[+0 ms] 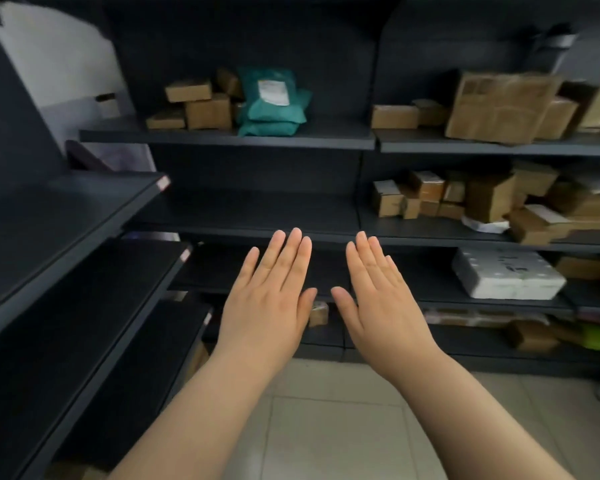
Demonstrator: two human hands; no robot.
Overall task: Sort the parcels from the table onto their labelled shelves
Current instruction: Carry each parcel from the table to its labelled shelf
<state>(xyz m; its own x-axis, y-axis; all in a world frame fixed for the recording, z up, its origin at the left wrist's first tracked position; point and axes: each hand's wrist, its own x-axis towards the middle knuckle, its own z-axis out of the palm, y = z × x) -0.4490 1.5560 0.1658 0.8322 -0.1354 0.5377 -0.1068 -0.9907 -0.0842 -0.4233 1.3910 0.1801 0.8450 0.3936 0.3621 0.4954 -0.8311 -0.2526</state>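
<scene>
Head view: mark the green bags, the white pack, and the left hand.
green bags [274,112]: head view, front of the upper bag.
white pack [506,275]: head view, middle of its top face.
left hand [267,306]: head view, back of the hand.

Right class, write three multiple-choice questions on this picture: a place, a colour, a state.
1. Where do the teal plastic mailer bags lie? A on the floor; B on the upper dark metal shelf; C on a table.
2. What colour is the big wrapped pack lower right? A red; B white; C black.
3. How are the left hand and right hand? A gripping boxes; B fists; C open, empty.
Answers: B, they rest beside brown cardboard boxes; B, its wrap is white; C, fingers straight, holding nothing.
</scene>
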